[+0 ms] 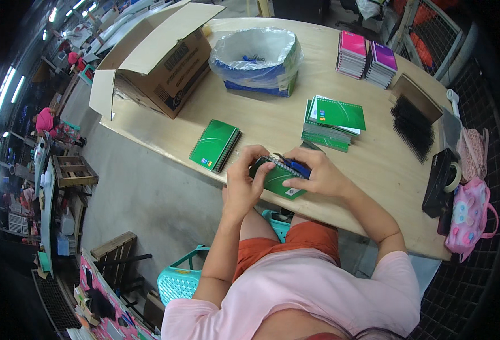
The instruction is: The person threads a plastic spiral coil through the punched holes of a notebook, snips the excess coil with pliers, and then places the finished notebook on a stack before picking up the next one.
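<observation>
Notebook: green spiral notebook point(277, 177) is lying at the table's point(374, 170) near edge.
Hands: left hand point(244, 178) is gripping its spiral end; right hand point(316, 173) is pressing a blue tool point(295, 166) onto it.
Room: bare tabletop is showing between the notebooks.
Containers: plastic-lined bin point(257, 61) is holding something blue; cardboard box point(154, 62) is standing open.

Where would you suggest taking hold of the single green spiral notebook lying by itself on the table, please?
Grip the green notebook by its long plain edge, the one facing the cardboard box, coming from the person's left. It lies flat and alone, with bare wooden table on that side, while the wire spiral runs along the opposite edge, nearer the left hand, and would likely snag the fingers.
</observation>
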